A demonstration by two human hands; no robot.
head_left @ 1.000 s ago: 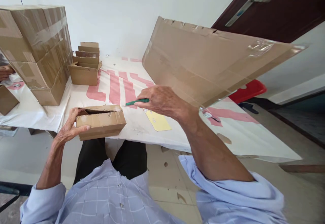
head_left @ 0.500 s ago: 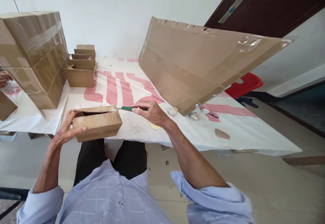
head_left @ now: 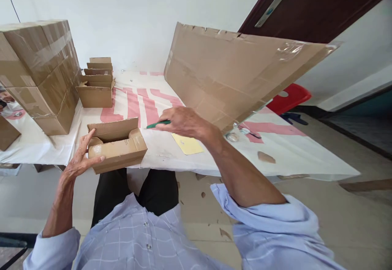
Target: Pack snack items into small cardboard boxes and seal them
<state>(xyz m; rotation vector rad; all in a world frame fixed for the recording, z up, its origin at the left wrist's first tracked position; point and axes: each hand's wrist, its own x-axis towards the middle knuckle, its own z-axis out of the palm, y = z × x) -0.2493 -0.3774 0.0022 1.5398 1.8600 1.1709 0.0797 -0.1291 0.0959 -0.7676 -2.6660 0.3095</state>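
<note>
A small brown cardboard box [head_left: 122, 153] sits at the table's front edge, its rear flap raised and a dark gap showing inside. My left hand [head_left: 81, 155] grips its left end, thumb along the front and fingers up by the flap. My right hand [head_left: 183, 121] is closed around a green utility knife [head_left: 157, 124], its tip pointing left, just beyond the box's right end and apart from it. Under and beside my right wrist lies a yellow sheet of paper [head_left: 187, 144].
Taped cartons [head_left: 39, 70] are stacked at left, beside a row of open small boxes [head_left: 95, 94]. A large cardboard panel [head_left: 232, 70] leans at the back. Tape rolls [head_left: 232, 137] and a cardboard scrap [head_left: 266, 157] lie at right. Part of another person's hand shows far left.
The box's top has opened, its rear flap now standing up. My right hand with the knife has lifted away from the box edge, uncovering more of the yellow paper.
</note>
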